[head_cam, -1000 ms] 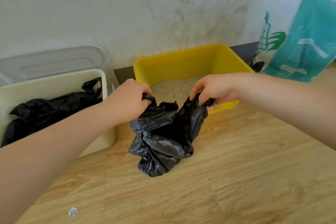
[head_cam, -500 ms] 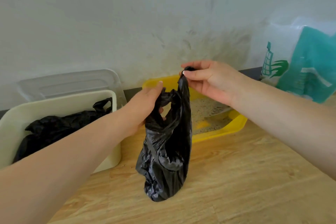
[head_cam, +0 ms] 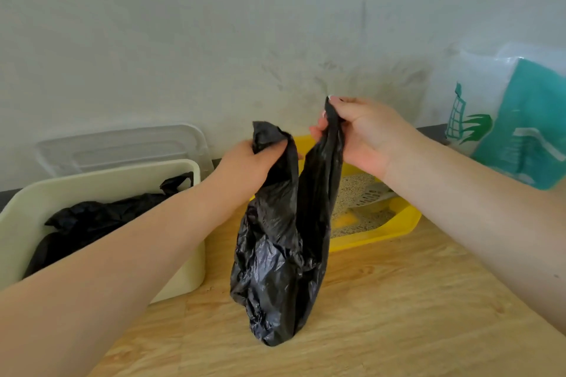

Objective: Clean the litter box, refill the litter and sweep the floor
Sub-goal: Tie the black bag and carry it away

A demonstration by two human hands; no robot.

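Observation:
A black plastic bag (head_cam: 280,257) hangs in front of me, its bottom near the wooden floor. My left hand (head_cam: 248,162) grips its left handle and my right hand (head_cam: 364,131) pinches its right handle, held a little higher. Behind the bag sits the yellow litter box (head_cam: 398,228) with beige litter and a grey slotted scoop (head_cam: 370,196) lying in it. Part of the box is hidden by the bag.
A cream bin (head_cam: 190,254) lined with a black bag (head_cam: 101,217) stands at the left, a clear lid (head_cam: 122,147) leaning behind it. A white and teal litter sack (head_cam: 517,128) leans on the wall at the right. Wooden floor (head_cam: 398,315) spreads in front.
Both hands lifted the bag off the floor and pulled its handles up and apart. The view tilted up, and the scoop in the litter box came into sight.

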